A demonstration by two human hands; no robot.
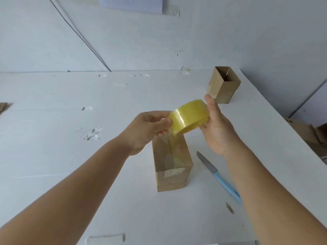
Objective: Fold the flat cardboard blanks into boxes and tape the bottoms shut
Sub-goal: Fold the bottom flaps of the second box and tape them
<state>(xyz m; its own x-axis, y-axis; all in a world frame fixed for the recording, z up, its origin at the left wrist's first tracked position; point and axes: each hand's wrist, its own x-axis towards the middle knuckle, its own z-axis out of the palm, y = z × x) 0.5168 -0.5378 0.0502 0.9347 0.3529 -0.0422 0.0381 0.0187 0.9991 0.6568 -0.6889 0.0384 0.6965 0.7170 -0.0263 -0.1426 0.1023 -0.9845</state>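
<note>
A folded cardboard box (170, 163) stands on the white table (70, 156) with its closed flaps facing up and clear tape along the seam. Just above its far end I hold a yellowish roll of clear tape (190, 115). My right hand (217, 128) grips the roll from the right side. My left hand (150, 128) pinches the roll's left edge, where the tape's loose end seems to be. A second box (223, 85), open at the top, stands at the back right.
A knife with a light blue handle (219, 177) lies on the table right of the box. Scraps of tape (92, 134) stick to the tabletop. Flat cardboard blanks (311, 133) lie beyond the table's right edge. A white wall rises behind.
</note>
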